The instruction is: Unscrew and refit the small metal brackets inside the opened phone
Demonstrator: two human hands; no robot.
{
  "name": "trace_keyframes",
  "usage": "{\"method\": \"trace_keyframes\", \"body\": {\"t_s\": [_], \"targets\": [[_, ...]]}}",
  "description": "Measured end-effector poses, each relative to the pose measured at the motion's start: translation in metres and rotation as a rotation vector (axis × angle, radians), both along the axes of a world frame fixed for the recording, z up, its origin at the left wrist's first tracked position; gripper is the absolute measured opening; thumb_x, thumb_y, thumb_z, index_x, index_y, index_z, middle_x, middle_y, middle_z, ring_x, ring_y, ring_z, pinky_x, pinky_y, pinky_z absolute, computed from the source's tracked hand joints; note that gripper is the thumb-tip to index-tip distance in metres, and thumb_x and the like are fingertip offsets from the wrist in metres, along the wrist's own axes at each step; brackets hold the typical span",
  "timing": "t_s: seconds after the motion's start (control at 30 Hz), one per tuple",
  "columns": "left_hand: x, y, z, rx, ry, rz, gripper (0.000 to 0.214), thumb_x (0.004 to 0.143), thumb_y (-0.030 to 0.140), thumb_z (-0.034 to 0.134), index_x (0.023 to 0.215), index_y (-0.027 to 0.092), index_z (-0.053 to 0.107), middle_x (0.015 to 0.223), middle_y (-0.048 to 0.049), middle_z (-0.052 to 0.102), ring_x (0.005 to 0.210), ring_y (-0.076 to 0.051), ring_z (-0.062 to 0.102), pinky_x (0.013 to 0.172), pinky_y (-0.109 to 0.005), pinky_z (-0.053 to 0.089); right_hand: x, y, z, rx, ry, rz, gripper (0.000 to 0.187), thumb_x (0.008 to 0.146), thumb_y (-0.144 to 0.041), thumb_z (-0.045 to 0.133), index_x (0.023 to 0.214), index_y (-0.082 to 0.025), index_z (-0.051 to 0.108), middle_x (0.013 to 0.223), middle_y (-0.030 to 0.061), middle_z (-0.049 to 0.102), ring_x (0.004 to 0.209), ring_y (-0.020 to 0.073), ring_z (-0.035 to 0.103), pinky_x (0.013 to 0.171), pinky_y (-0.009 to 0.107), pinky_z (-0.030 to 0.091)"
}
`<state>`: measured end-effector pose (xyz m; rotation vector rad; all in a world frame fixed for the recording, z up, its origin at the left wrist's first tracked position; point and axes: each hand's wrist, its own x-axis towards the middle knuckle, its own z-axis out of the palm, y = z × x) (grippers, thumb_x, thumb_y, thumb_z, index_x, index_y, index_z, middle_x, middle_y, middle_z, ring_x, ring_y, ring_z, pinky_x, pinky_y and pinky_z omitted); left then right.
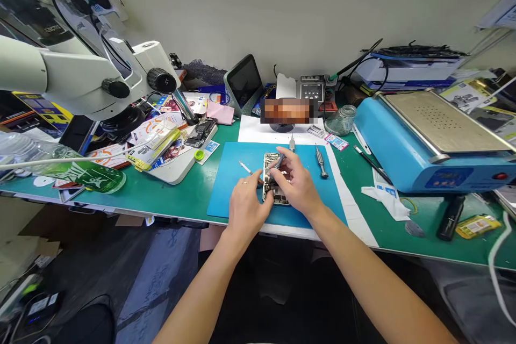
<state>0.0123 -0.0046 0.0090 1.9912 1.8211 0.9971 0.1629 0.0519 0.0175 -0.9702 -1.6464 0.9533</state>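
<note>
Workbench arrangement, in descending order of size. The green surface (193, 193) runs the width of the view against a pale wall. At its left a white microscope (72, 75) overhangs stacked cards and packets; at its right rests a blue machine (393, 153) topped by a perforated metal plate. A white sheet (357, 217) lies at mid-surface, extending behind and to the right of the blue mat (229, 196) placed over it. A green-labelled clear bottle (80, 172) lies on its side at the left, and a glass jar (342, 121) stands behind the mat, near the machine. Both hands work above the mat. The left hand (248, 199) is curved, its thumb and fingers at the left side of the opened phone (278, 197); whether it grips firmly cannot be told. The right hand (299, 180) pinches a dark grey screwdriver (277, 162) over the phone, which lies near the middle of the mat with its inner parts exposed; the driver's tip is too small to make out. A second screwdriver (321, 163) rests toward the mat's right side, a third (292, 143) just beyond the right hand. A slim white-ended tool (244, 166) lies left of the phone.
</note>
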Motion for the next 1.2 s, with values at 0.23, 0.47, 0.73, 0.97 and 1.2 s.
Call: {"method": "trace_keyframes", "body": {"t_s": [0.23, 0.47, 0.73, 0.97, 1.2], "targets": [[0.000, 0.000, -0.004, 0.053, 0.024, -0.003, 0.043, 0.095, 0.013, 0.064, 0.136, 0.021, 0.056, 0.104, -0.0054, 0.075, 0.096, -0.025, 0.068, 0.084, -0.039, 0.056, 0.000, 0.000, -0.001, 0.022, -0.014, -0.006, 0.044, 0.100, -0.030, 0.060, 0.144, -0.027, 0.052, 0.104, 0.0041, 0.071, 0.088, 0.0187, 0.071, 0.077, 0.033, 0.064], [0.002, 0.000, -0.003, 0.080, 0.047, 0.037, 0.039, 0.094, 0.012, 0.063, 0.133, 0.019, 0.060, 0.097, -0.0055, 0.075, 0.092, -0.025, 0.068, 0.081, -0.038, 0.056, 0.000, 0.000, 0.000, 0.024, -0.018, -0.023, 0.045, 0.100, -0.029, 0.060, 0.144, -0.028, 0.051, 0.102, 0.0038, 0.071, 0.088, 0.0192, 0.072, 0.078, 0.034, 0.065], [-0.004, 0.004, -0.002, 0.047, -0.048, 0.096, 0.038, 0.092, 0.012, 0.064, 0.129, 0.020, 0.066, 0.092, -0.0036, 0.076, 0.086, -0.022, 0.069, 0.082, -0.036, 0.057, 0.001, -0.001, 0.001, 0.026, -0.014, -0.062, 0.044, 0.099, -0.030, 0.060, 0.143, -0.028, 0.052, 0.105, 0.0052, 0.074, 0.087, 0.0201, 0.074, 0.076, 0.035, 0.065], [-0.013, 0.005, 0.001, -0.019, -0.172, 0.074, 0.037, 0.094, 0.016, 0.063, 0.130, 0.020, 0.066, 0.093, -0.0029, 0.078, 0.086, -0.020, 0.070, 0.083, -0.035, 0.057, 0.001, 0.000, 0.000, 0.040, -0.024, -0.076, 0.045, 0.099, -0.030, 0.061, 0.143, -0.027, 0.052, 0.105, 0.0054, 0.075, 0.087, 0.0200, 0.075, 0.075, 0.035, 0.065], [-0.042, 0.023, 0.010, -0.022, -0.129, 0.151, 0.037, 0.093, 0.018, 0.066, 0.130, 0.019, 0.067, 0.094, -0.0030, 0.079, 0.087, -0.021, 0.071, 0.085, -0.036, 0.057, 0.001, 0.000, -0.001, 0.053, -0.035, -0.079, 0.045, 0.100, -0.030, 0.061, 0.143, -0.028, 0.052, 0.104, 0.0049, 0.075, 0.086, 0.0195, 0.074, 0.073, 0.033, 0.065]]}}
